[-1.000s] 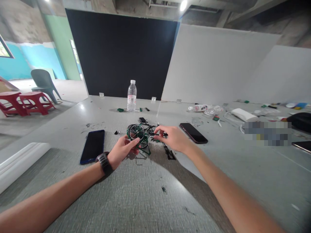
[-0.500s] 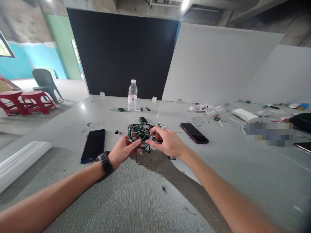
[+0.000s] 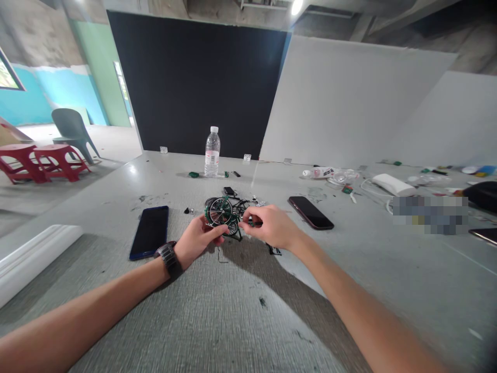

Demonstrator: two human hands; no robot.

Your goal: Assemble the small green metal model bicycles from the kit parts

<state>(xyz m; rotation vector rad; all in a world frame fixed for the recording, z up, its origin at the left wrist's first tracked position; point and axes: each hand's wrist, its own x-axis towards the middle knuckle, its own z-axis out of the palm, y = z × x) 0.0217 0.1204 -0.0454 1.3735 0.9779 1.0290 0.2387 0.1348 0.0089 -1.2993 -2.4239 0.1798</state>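
A small model bicycle (image 3: 220, 211) with green and black parts and spoked wheels is held above the grey table. My left hand (image 3: 200, 235), with a dark watch on its wrist, grips it from the left, thumb along the lower wheel. Close by on the right, my right hand (image 3: 267, 225) has its thumb and fingers pinched together; what lies between them is too small to make out. A thin L-shaped hex key (image 3: 222, 257) lies just below the bicycle. Small black parts (image 3: 274, 249) rest under my right hand, and tiny pieces (image 3: 188, 211) lie left of the wheels.
A blue-edged phone (image 3: 149, 232) lies left, a dark phone (image 3: 310, 212) right. Behind stands a water bottle (image 3: 212, 155) with green bits beside it. Further right are a crumpled plastic bottle (image 3: 320, 172) and a white box with a cable (image 3: 393, 184). A white roll (image 3: 34, 261) lies far left.
My right hand has shifted slightly, its fingers drawing closer together beside the bicycle. The bicycle has turned a little in my left hand. The hex key below shows more clearly.
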